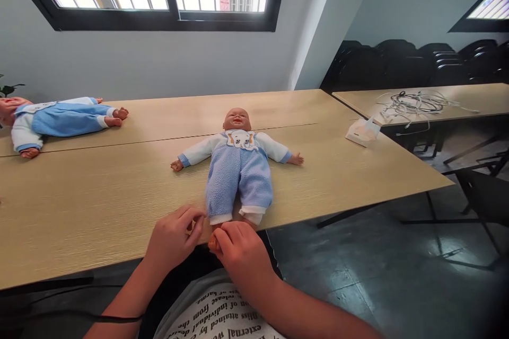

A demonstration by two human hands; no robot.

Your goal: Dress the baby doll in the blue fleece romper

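A baby doll (240, 169) in a light blue and white outfit with an animal face on the chest lies on its back on the table. Its arms are spread and its feet point toward me at the front edge. My right hand (240, 249) is curled over the doll's feet, its fingers bent around a foot at the table edge. Just left of the doll's leg, my left hand (175, 235) has its thumb and fingers curled close together; whether anything small is between them cannot be made out.
A second doll (71, 118) in blue lies at the far left of the wooden table (119, 185). A tissue box (362, 132) stands at the right. Tangled cables (417, 103) lie on another table, with stacked black chairs (401, 66) behind.
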